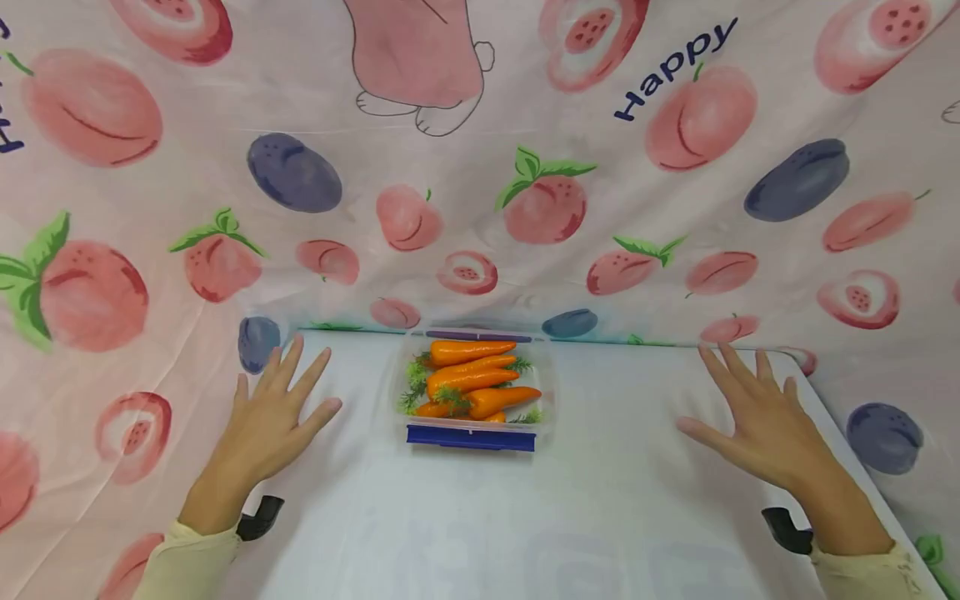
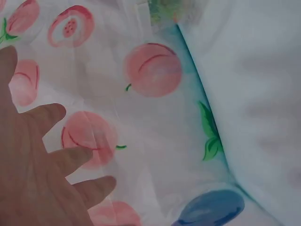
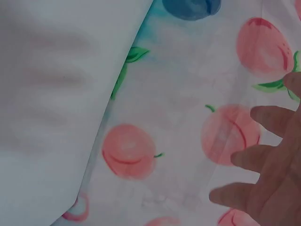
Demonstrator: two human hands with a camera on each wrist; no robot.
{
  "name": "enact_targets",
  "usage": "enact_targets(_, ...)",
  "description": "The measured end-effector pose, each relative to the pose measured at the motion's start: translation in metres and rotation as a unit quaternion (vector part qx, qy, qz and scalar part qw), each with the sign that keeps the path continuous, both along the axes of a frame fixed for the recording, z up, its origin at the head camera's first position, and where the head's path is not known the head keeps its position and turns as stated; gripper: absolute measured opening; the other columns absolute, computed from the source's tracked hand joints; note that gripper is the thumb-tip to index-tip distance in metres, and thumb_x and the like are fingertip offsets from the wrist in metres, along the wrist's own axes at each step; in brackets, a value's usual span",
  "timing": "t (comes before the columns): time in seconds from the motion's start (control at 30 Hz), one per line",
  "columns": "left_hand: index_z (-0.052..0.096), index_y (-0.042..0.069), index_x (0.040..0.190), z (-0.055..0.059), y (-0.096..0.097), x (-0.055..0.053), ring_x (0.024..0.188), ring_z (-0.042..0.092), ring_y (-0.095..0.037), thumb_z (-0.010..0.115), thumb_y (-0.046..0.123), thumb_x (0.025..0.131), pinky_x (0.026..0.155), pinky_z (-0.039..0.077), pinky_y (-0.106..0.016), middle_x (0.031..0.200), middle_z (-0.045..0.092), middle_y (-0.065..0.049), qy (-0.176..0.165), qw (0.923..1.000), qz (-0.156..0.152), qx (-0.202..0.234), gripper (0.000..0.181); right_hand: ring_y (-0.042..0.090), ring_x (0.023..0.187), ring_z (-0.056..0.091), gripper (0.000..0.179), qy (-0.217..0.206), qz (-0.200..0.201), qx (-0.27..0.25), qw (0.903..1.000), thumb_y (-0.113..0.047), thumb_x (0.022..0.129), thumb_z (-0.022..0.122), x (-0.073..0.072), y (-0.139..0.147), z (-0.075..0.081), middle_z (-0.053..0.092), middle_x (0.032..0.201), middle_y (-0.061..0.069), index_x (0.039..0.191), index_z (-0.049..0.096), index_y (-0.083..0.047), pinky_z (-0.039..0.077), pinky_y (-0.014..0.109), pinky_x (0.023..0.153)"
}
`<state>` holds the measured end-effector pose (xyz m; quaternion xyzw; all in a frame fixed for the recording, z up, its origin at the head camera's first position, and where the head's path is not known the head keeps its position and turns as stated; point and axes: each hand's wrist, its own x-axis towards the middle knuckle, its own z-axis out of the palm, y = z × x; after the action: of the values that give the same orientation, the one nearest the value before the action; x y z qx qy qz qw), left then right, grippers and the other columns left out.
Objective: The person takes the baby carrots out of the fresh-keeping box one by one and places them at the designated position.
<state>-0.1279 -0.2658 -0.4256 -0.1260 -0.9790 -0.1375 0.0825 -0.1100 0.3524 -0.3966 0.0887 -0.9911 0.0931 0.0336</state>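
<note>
A clear plastic box (image 1: 551, 379) holds several orange carrots (image 1: 472, 381) with green leafy tops, near the back edge of the white table. Its blue clip flap (image 1: 471, 438) hangs out at the front, and a second clip lies along the back. Left of the box, my left hand (image 1: 270, 421) is spread over the table with fingers apart, holding nothing. My right hand (image 1: 765, 421) is likewise spread, well to the right of the box. In the wrist views, the left hand (image 2: 42, 160) and right hand (image 3: 268, 160) show straight, separated fingers.
A fruit-print cloth (image 1: 465, 217) rises behind the white table (image 1: 600, 483) and hangs around its sides. The table's right edge runs diagonally past my right hand. Black bands (image 1: 260, 517) sit at both wrists, by the pale sleeves.
</note>
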Motion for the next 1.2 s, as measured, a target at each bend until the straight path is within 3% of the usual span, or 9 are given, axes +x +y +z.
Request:
enact_targets(0.13,0.032,0.02,0.161,-0.001,0.001,0.0,0.146,0.035,-0.049,0.052,0.038,0.106,0.11,0.029,-0.076,0.167,0.029,-0.016,0.035,0.9935,-0.024,0.106,0.062,0.063,0.146,0.022,0.103,-0.035,0.019,-0.025,0.9989,-0.069,0.088,0.064,-0.006,-0.015,0.007,0.025,0.167,0.022,0.165,0.007,-0.032,0.018,0.085,0.107)
enact_targets(0.27,0.043,0.009,0.155,-0.005,0.007,-0.003,0.137,0.049,-0.043,0.049,0.02,0.107,0.12,0.035,-0.03,0.155,0.048,-0.018,0.082,0.9712,-0.038,0.22,0.049,0.052,0.137,0.048,0.093,-0.043,0.055,-0.057,0.9959,-0.064,0.092,0.064,-0.015,-0.034,0.012,0.045,0.159,0.016,0.164,0.014,-0.037,0.04,0.079,0.098)
enact_targets(0.33,0.046,0.008,0.153,-0.006,0.013,-0.006,0.131,0.055,-0.038,0.044,0.016,0.109,0.11,0.035,-0.01,0.15,0.053,-0.016,0.086,0.959,-0.042,0.266,0.045,0.045,0.132,0.055,0.086,-0.036,0.089,-0.083,0.992,-0.057,0.094,0.066,-0.023,-0.045,0.012,0.056,0.15,0.013,0.164,0.022,-0.033,0.046,0.073,0.097)
enact_targets(0.4,0.047,0.01,0.153,-0.009,0.02,-0.009,0.128,0.058,-0.035,0.039,0.017,0.111,0.101,0.038,-0.002,0.15,0.054,-0.013,0.065,0.9461,-0.04,0.315,0.044,0.04,0.13,0.059,0.08,-0.032,0.122,-0.113,0.9855,-0.05,0.094,0.069,-0.033,-0.055,0.011,0.064,0.141,0.008,0.161,0.031,-0.028,0.049,0.067,0.098)
enact_targets(0.5,0.044,0.012,0.155,-0.013,0.03,-0.016,0.134,0.055,-0.035,0.031,0.023,0.113,0.098,0.046,-0.007,0.155,0.049,-0.01,0.008,0.922,-0.039,0.385,0.045,0.033,0.127,0.063,0.069,-0.039,0.167,-0.155,0.9729,-0.043,0.095,0.072,-0.049,-0.074,0.01,0.07,0.132,0.004,0.155,0.045,-0.022,0.053,0.06,0.1)
enact_targets(0.6,0.041,0.009,0.156,-0.018,0.04,-0.023,0.14,0.049,-0.039,0.026,0.031,0.114,0.1,0.048,-0.011,0.158,0.045,-0.012,-0.039,0.8903,-0.037,0.452,0.05,0.027,0.122,0.067,0.061,-0.066,0.198,-0.19,0.9593,-0.041,0.093,0.074,-0.064,-0.095,0.009,0.071,0.128,0.001,0.148,0.054,-0.022,0.055,0.055,0.101)
enact_targets(0.77,0.041,0.008,0.156,-0.029,0.055,-0.035,0.143,0.046,-0.04,0.024,0.043,0.113,0.104,0.051,-0.02,0.158,0.044,-0.013,-0.081,0.849,-0.016,0.522,0.058,0.022,0.121,0.067,0.06,-0.125,0.228,-0.223,0.9396,-0.046,0.089,0.077,-0.084,-0.126,0.004,0.07,0.13,-0.001,0.142,0.06,-0.022,0.055,0.05,0.103)
enact_targets(1.0,0.043,0.011,0.155,-0.059,0.076,-0.047,0.144,0.046,-0.038,0.028,0.052,0.11,0.114,0.043,-0.054,0.16,0.042,-0.013,-0.127,0.8189,0.007,0.56,0.062,0.03,0.121,0.066,0.062,-0.211,0.262,-0.265,0.9036,-0.04,0.088,0.08,-0.105,-0.161,-0.006,0.07,0.13,0.009,0.141,0.059,-0.014,0.052,0.058,0.104)
enact_targets(1.2,0.044,0.02,0.155,-0.083,0.086,-0.055,0.146,0.044,-0.035,0.032,0.06,0.106,0.119,0.036,-0.059,0.162,0.042,-0.004,-0.156,0.8136,0.042,0.559,0.064,0.026,0.119,0.067,0.057,-0.24,0.271,-0.242,0.9005,-0.036,0.087,0.082,-0.12,-0.186,-0.011,0.07,0.131,0.003,0.135,0.063,-0.012,0.052,0.056,0.105)
